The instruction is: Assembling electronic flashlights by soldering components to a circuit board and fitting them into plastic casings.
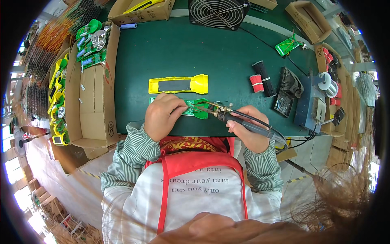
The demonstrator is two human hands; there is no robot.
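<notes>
A green circuit board [188, 106] in a green flashlight-shaped housing [202, 112] lies near the front edge of the bench. My left hand [163, 115] is over its left part, thumb and fingers pinched at the board beside thin wires; what they pinch is too small to make out. In my right hand [251, 129] is a soldering iron [243, 124] with a guide tube fixed along it. Its tip points left and reaches the board close to my left fingertips. Just beyond the board lies a yellow flashlight shell [178, 84] with a dark panel.
A cardboard box [92, 110] with green assemblies stands at left, yellow shells beyond it. A black fan [218, 13] sits at the back. At right are red [256, 83] and black wire bundles [265, 77], a dark tray [287, 91], and a blue soldering station [307, 101] with a wire spool.
</notes>
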